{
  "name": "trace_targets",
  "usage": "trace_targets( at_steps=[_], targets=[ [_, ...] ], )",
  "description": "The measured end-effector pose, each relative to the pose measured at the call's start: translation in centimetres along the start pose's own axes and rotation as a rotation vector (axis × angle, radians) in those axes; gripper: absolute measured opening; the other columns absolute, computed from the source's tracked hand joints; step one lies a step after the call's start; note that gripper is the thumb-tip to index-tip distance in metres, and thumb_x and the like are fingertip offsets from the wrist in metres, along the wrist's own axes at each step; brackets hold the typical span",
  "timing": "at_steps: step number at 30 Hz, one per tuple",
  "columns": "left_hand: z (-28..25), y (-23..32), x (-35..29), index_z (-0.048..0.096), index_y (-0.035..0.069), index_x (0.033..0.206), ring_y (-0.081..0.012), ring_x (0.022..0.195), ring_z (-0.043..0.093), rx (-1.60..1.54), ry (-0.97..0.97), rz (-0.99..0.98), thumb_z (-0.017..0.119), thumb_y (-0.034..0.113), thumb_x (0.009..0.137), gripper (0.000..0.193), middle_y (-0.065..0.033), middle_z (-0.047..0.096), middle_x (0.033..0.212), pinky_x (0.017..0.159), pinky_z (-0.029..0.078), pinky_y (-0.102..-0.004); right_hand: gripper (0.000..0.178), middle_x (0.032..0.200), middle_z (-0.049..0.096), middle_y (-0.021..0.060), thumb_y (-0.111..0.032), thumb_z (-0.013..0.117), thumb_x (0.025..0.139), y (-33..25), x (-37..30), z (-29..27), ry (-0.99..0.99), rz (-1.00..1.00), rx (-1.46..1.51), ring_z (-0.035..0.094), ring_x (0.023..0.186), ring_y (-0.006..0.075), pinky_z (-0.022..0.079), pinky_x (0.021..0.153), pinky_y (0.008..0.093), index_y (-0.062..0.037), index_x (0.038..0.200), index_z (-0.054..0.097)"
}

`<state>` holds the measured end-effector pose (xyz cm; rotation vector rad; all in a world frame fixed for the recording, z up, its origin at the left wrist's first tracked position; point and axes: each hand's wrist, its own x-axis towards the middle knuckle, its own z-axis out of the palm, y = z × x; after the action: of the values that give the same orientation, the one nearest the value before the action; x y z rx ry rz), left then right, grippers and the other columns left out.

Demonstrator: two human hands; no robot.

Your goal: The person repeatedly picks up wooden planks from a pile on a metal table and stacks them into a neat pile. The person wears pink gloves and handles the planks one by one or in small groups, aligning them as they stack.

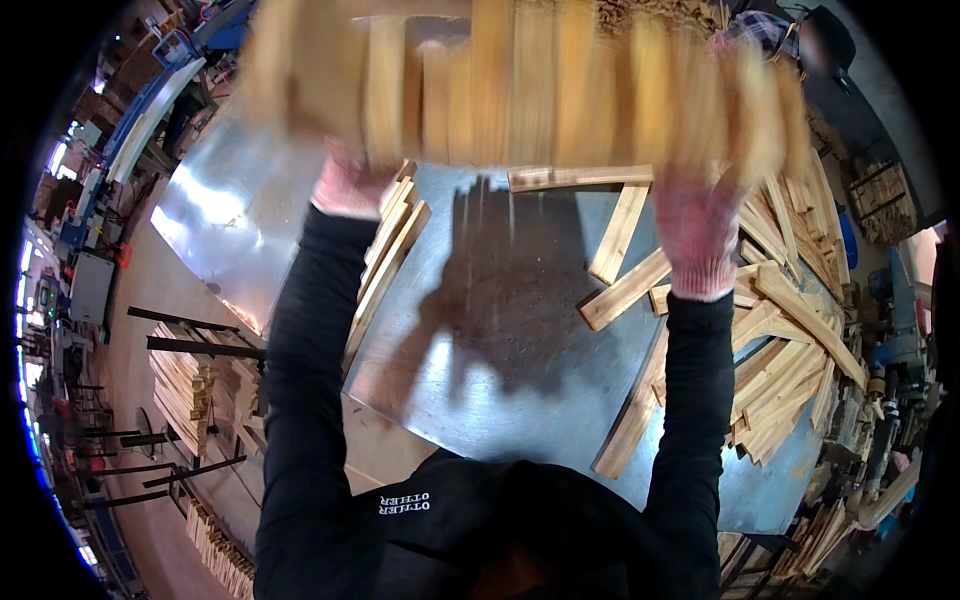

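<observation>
Both my hands wear pink knit gloves and hold up a wide row of short wooden slats (pixel 530 85), blurred, above a metal table (pixel 500 350). My left hand (pixel 348 188) grips the row's left end. At the right end, my right hand (pixel 698 235) presses against it. My black sleeves rise from the lower edge. The row casts a dark shadow on the table.
Loose wooden slats (pixel 790 350) lie heaped on the table's right side, with a few in the middle (pixel 620 235) and along the left edge (pixel 385 270). Stacked slats (pixel 185 385) sit on racks at lower left. Machines stand at far left and right. A person (pixel 800 40) stands at top right.
</observation>
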<state>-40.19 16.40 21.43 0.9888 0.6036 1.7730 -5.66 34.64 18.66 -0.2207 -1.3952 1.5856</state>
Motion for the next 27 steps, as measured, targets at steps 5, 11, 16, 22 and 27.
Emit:
trace_targets(
  at_steps=[5, 11, 16, 22, 27],
  targets=[
    [4.5, -11.0, -11.3, 0.025, 0.002, 0.157, -0.0234, 0.144, 0.038, -0.255, 0.491, -0.279, 0.057, 0.056, 0.098, 0.086, -0.0164, 0.031, 0.161, 0.117, 0.037, -0.0379, 0.108, 0.154, 0.04, 0.0155, -0.038, 0.085, 0.079, 1.3, -11.3, 3.0, -0.036, 0.521, 0.334, 0.039, 0.143, 0.0284, 0.042, 0.113, 0.0384, -0.0109, 0.16, 0.02],
    [-1.9, -26.6, -27.6, 0.018, -0.001, 0.158, -0.0301, 0.138, 0.046, 0.388, 0.691, -0.595, 0.066, 0.037, 0.095, 0.088, -0.0254, 0.044, 0.149, 0.112, 0.04, -0.0366, 0.114, 0.157, 0.036, 0.0128, -0.008, 0.077, 0.079, 11.7, -30.2, -3.7, 0.105, 0.898, 0.188, 0.042, 0.14, 0.0251, 0.035, 0.115, 0.0358, -0.0178, 0.163, 0.0],
    [3.1, -23.3, -31.7, 0.028, 0.007, 0.155, -0.0336, 0.13, 0.053, 0.954, 0.631, -0.709, 0.057, 0.039, 0.096, 0.074, -0.0241, 0.054, 0.14, 0.106, 0.044, -0.0413, 0.113, 0.152, 0.043, 0.0136, -0.03, 0.081, 0.082, 11.1, -37.3, -4.3, -0.108, 1.037, -0.2, 0.048, 0.135, 0.0239, 0.04, 0.111, 0.0374, -0.012, 0.162, 0.002],
    [2.3, -19.1, -32.4, 0.055, 0.008, 0.135, -0.04, 0.121, 0.057, 1.43, 0.347, -1.01, 0.058, 0.054, 0.093, 0.063, -0.0242, 0.059, 0.13, 0.105, 0.043, -0.044, 0.082, 0.127, 0.058, 0.0218, -0.057, 0.075, 0.081, 9.7, -31.9, -0.7, -0.405, 1.033, -1.185, 0.059, 0.116, 0.0411, 0.05, 0.096, 0.0475, -0.004, 0.138, 0.05],
    [-4.8, -12.1, -31.5, 0.045, 0.0, 0.145, -0.046, 0.133, 0.046, 2.198, 0.518, -0.357, 0.072, 0.066, 0.075, 0.099, -0.0308, 0.048, 0.143, 0.112, 0.036, -0.0517, 0.08, 0.122, 0.06, 0.0216, -0.062, 0.074, 0.078, 11.3, -31.7, 0.6, -0.196, 1.012, -1.128, 0.061, 0.113, 0.0419, 0.052, 0.091, 0.0485, -0.0042, 0.131, 0.056]
  ],
)
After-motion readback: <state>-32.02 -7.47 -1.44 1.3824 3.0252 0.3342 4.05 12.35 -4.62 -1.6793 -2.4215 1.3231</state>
